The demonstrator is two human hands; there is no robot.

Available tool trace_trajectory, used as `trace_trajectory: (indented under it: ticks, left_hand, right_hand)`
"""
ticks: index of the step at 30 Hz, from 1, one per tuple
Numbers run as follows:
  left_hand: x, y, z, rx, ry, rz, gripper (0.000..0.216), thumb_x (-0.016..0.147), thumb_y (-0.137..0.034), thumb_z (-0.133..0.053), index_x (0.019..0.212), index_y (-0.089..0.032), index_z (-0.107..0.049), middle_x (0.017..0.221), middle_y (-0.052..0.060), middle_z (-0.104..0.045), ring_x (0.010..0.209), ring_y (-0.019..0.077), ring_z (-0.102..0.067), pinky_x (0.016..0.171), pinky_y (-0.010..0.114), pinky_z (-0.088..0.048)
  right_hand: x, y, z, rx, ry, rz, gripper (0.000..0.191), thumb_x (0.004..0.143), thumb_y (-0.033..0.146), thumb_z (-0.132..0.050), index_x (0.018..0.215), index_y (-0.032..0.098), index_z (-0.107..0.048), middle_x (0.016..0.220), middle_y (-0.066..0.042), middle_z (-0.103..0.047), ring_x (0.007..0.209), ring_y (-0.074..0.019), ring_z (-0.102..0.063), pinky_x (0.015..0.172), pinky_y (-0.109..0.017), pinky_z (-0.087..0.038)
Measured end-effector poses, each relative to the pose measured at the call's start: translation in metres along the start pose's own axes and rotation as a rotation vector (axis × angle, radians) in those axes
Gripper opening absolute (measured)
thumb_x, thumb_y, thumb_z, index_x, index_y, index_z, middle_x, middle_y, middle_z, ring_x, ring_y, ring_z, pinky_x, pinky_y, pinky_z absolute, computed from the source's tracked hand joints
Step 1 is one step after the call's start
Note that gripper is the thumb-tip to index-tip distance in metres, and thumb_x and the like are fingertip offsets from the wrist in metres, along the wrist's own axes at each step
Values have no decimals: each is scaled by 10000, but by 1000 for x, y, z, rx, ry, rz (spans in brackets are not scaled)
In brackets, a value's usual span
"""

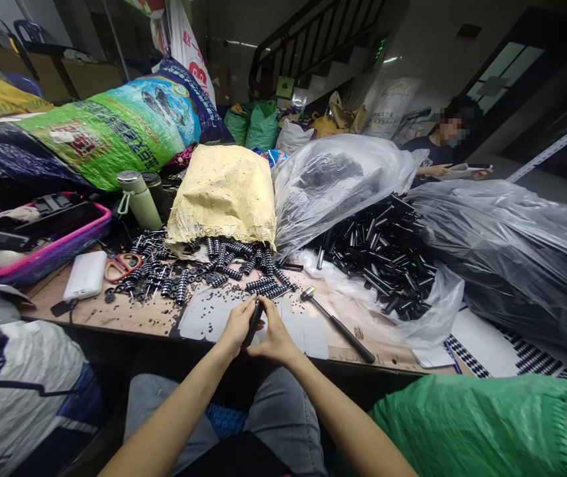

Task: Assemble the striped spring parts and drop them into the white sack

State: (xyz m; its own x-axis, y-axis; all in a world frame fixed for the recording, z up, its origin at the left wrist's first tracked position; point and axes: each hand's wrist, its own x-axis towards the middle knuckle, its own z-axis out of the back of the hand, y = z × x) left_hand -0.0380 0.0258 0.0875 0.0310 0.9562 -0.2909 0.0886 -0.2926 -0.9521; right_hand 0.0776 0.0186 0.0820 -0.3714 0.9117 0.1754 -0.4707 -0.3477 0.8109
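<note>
My left hand and my right hand meet at the near edge of the wooden table. Both are closed round one short black tube that stands nearly upright between them. Just beyond the hands lie several ribbed black parts, spilling from a yellow sack. A small hammer with a black handle lies to the right of my right hand. Further right, a heap of plain black tubes sits in an opened clear plastic bag.
A green flask, a white power bank, red-handled scissors and a pink tray stand at left. Large plastic bags fill the right. A green sack lies near right. Another person sits beyond.
</note>
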Motion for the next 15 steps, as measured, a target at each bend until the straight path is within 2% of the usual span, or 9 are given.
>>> trace_trajectory:
  ticks: [3,5,7,9,11,13,15]
  left_hand:
    - [3,24,-2,495,-27,-402,413,748,-255,-509,1153,-176,-511,946,84,-532,857,181,-531,786,358,-455]
    - [7,40,-2,784,4,-556,409,761,-154,-457,1169,-153,-496,940,101,-530,892,193,-506,807,373,-438]
    - [11,51,0,1003,49,-647,415,774,-60,-365,1160,-138,-498,932,114,-545,879,190,-507,777,361,-443]
    - [14,55,5,1167,81,-735,448,770,-12,-320,1157,-151,-496,975,119,-553,878,189,-513,742,347,-440]
    - [15,54,9,1281,81,-798,464,767,-4,-321,1168,-167,-487,1014,120,-556,874,194,-519,718,353,-426]
    - [13,51,12,1348,63,-826,464,767,-11,-333,1174,-175,-483,1017,118,-567,874,200,-521,716,368,-408]
    - [11,48,13,1385,40,-834,468,767,-12,-342,1181,-184,-478,1020,113,-576,892,203,-518,742,387,-389]
  right_hand:
    - [-3,-18,-12,-126,-78,-60,873,529,184,-642,1287,128,-212,1295,-166,-319,1228,-271,-283,1029,-440,-264]
    - [-8,-33,-7,-223,-61,-83,781,596,184,-596,1285,134,-231,1297,-160,-334,1226,-260,-294,1013,-438,-286]
    - [-16,-47,14,-379,-90,-178,699,657,242,-580,1270,137,-262,1290,-160,-349,1220,-272,-299,989,-453,-299]
    - [-26,-60,48,-592,-196,-391,545,736,314,-524,1211,121,-340,1240,-190,-392,1192,-312,-323,946,-495,-299]
    - [-36,-68,80,-741,-240,-590,331,812,301,-410,1075,103,-447,1122,-219,-471,1110,-340,-402,877,-507,-322]
    - [-43,-67,98,-761,-193,-653,239,844,274,-336,949,121,-486,978,-191,-545,959,-305,-512,787,-436,-381]
    - [-49,-59,97,-704,-135,-616,230,868,307,-294,896,165,-472,853,-112,-588,796,-233,-571,683,-329,-415]
